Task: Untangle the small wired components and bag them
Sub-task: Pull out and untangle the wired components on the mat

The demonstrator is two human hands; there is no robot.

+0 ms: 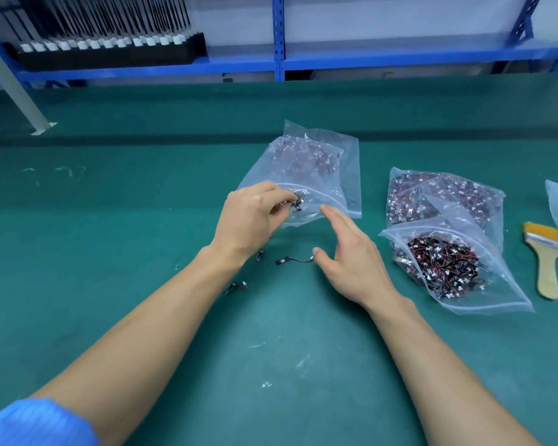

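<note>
At mouth of the centre clear bag (316,175): bagging step, by the look of it. Left hand (252,220) with fingers curled, pinching a small clump of wired components (297,203) right at the zip edge. Can't tell whether clump sits inside the lip or just above it. Right hand (351,252) empty, fingers straight and relaxed, hovering on the near side of the bag, thumb tip just beside the white plug of a loose component (295,260) on the green mat (142,236).

Next, as a guess from this alone: drop clump in with mouth held apart (likely right hand's job), then collect what lies on the mat. Expect thin film to fall shut and leads to snag on the zip. Worth a slow release.

Loose component: flat on the mat, long axis roughly left–right with a slight tilt. Black board end pointing left, red/black lead running right to the white plug. Clear of its neighbours.

Two more on the mat: wrist-side stray (260,255), half hidden under the left wrist, and near stray (236,287), closer in and left. Too small to call orientation on either.

Right of centre: stock bag (448,268), full of tangled parts, with second full bag (442,194) just behind. Well apart from both hands. Plenty left to untangle, judging by that pile.
</note>
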